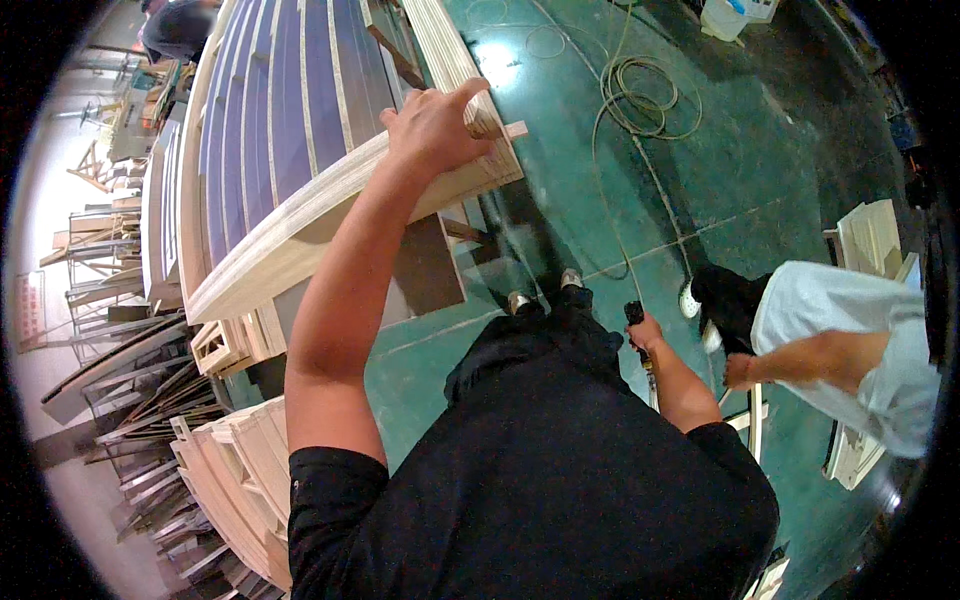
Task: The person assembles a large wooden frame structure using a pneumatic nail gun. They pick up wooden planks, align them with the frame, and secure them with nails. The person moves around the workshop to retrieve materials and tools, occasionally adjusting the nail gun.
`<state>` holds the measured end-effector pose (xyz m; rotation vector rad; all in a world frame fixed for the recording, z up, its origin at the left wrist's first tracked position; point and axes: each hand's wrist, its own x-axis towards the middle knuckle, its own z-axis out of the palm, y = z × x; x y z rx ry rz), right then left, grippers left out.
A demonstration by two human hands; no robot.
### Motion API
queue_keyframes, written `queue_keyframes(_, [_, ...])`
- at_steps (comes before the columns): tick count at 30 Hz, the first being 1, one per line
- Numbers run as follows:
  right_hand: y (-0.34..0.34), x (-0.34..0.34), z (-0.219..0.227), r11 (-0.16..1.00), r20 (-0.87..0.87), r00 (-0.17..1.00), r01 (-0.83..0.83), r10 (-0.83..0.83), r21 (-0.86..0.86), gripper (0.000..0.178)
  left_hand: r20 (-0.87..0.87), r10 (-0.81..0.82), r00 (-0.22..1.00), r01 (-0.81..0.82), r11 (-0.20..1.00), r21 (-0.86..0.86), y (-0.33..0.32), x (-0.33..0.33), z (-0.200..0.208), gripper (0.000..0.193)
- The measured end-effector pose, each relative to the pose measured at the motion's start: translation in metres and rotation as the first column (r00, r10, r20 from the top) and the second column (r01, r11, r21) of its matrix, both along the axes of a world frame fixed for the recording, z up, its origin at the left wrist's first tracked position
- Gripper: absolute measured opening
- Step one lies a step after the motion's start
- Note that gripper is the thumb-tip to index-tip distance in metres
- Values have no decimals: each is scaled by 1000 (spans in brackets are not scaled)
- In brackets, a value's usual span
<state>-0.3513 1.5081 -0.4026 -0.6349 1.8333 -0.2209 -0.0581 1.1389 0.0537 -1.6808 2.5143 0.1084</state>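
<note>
My left hand [435,132] rests, fingers spread, on the near right corner of a large pale wooden frame [310,208]. Striped purple-grey panels [285,90] fill the inside of that frame. A small strip of wood [516,129] sticks out past the corner beside my hand. Low on my right side, my right hand [648,334] is closed round a black-handled tool [634,312]. A thin hose appears to run to this tool across the floor. Its exact kind is hard to make out.
Coiled hose [640,97] lies on the green floor [560,180]. At right stands a co-worker in light clothing [810,320], near stacked pale boards [868,240]. Wooden frames [235,470] and racks of timber [150,390] line the left. Another person [178,30] bends at the far left.
</note>
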Motion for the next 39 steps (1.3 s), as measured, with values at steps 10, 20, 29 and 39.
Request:
queue_keyframes(10, [-5,2,12,998,48,997,63,-63,11,15,-10,-21,1000,20,999,-40,5,0,-1,75])
queue_keyframes(20, [-6,3,1,999,-31,999,10,-11,-36,19,16,9,1000,-7,995,-103,11,-5,-6,69])
queue_keyframes(29, [-4,-18,-68,955,-137,983,-151,119,-256,22,56,-8,998,17,986,-165,9,-1,-11,76])
queue_keyframes(39, [-34,-9,-15,998,7,999,45,-44,-40,15,-25,11,1000,-9,998,67,-4,4,-3,76])
